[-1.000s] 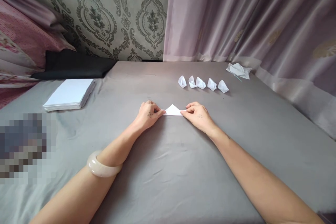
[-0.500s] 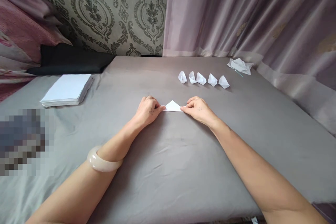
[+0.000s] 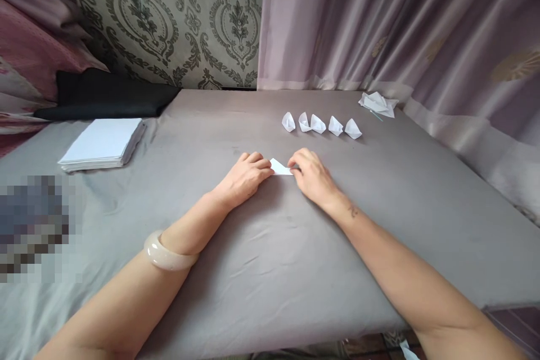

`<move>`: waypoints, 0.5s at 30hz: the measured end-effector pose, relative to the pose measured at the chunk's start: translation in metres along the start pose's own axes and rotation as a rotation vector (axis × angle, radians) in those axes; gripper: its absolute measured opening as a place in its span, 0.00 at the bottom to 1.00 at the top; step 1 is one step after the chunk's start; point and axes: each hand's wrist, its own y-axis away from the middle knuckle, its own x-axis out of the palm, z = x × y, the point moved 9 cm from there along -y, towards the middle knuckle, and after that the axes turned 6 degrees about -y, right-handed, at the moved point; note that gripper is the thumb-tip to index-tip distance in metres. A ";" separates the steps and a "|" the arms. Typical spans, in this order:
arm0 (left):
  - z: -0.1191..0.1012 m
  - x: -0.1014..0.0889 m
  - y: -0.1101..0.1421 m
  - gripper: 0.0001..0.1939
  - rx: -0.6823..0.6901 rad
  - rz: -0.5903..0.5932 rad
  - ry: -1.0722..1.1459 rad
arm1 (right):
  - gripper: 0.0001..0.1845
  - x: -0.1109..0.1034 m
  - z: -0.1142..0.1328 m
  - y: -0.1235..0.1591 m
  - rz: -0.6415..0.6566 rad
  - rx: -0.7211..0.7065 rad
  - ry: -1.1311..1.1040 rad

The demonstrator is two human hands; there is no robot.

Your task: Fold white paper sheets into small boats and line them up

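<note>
A small folded white paper (image 3: 280, 169) with a pointed top lies on the grey cloth in the middle of the table. My left hand (image 3: 248, 177) presses on its left end, fingers bent together over it and hiding that side. At the right end, my right hand (image 3: 311, 174) pinches the paper's corner between thumb and fingertips. Beyond the hands stands a row of several folded paper boats (image 3: 318, 124), apart from the piece I hold. A pale bangle (image 3: 169, 253) circles my left forearm.
On the left lies a thick stack of white paper (image 3: 101, 140), with a black cloth (image 3: 109, 95) behind it. More folded white paper (image 3: 378, 103) rests at the back right by the purple curtain (image 3: 337, 22). The grey tablecloth (image 3: 261, 292) has wrinkles near the front edge.
My left hand has slid right, covering more of the folded paper's left side. My right hand has turned, its fingers more bent at the right corner. The whole view has shifted slightly.
</note>
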 end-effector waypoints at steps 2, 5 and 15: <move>-0.009 0.003 -0.002 0.16 0.001 0.085 -0.034 | 0.18 0.012 0.029 0.009 0.064 -0.139 0.137; -0.018 0.005 -0.001 0.14 -0.106 0.160 -0.129 | 0.19 0.028 0.047 0.022 0.173 -0.148 0.190; -0.021 0.004 0.015 0.20 -0.247 0.229 -0.155 | 0.22 0.021 0.056 0.034 0.157 -0.178 0.333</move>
